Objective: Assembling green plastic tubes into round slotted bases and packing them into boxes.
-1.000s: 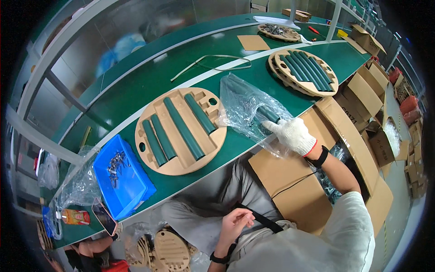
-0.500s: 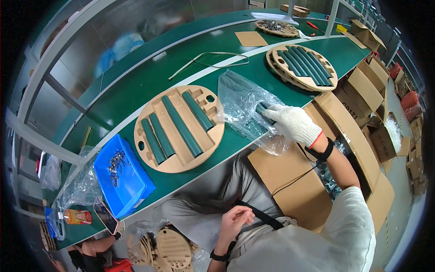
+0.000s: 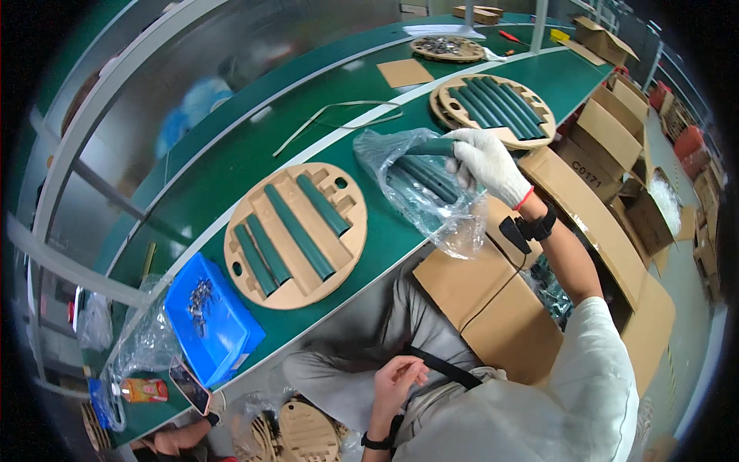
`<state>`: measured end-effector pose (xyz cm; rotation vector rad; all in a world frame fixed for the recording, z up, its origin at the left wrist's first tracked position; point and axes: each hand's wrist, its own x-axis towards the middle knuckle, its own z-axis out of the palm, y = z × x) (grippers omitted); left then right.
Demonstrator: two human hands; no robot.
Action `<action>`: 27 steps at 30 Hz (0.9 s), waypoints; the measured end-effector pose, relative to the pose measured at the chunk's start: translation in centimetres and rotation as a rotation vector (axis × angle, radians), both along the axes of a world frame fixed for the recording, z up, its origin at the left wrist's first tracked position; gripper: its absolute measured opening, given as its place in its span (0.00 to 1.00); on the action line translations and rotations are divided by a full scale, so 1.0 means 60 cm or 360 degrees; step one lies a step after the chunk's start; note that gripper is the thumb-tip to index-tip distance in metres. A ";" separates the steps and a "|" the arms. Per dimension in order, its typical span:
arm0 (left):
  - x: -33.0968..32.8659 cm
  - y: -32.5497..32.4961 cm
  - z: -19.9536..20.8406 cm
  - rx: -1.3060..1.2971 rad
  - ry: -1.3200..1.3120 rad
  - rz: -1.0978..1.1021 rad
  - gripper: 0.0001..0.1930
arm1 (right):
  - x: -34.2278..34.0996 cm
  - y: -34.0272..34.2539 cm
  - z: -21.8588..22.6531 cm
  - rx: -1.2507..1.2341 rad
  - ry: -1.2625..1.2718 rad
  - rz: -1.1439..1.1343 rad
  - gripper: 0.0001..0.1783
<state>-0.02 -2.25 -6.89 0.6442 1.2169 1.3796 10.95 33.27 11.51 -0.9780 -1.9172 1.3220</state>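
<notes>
My right hand (image 3: 489,163), in a white knit glove, grips the end of a dark green tube (image 3: 433,147) at the mouth of a clear plastic bag (image 3: 377,165). More green tubes (image 3: 427,181) lie inside the bag. Left of it, a round tan tray (image 3: 240,223) has several green tubes (image 3: 299,231) in its grooves, with bare grooves between them. My left hand (image 3: 402,377) is bare and rests over my lap, fingers loosely curled with nothing visible in them.
A second round tray (image 3: 548,127) full of green tubes sits on a stack beyond the bag. A blue bin (image 3: 231,327) of small metal parts stands at left, near a phone (image 3: 188,385). Cardboard boxes (image 3: 493,308) crowd the right. Another person's arm (image 3: 181,439) shows lower left.
My right hand has drawn one tube partly out of the bag, moving up and away from me. The bag's tubes are now more visible. My left hand stays at my lap.
</notes>
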 end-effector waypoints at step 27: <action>0.031 0.020 0.167 0.0495 0.1944 0.0018 0.38 | 0.080 -0.267 -0.020 -0.0637 0.0029 0.1054 0.17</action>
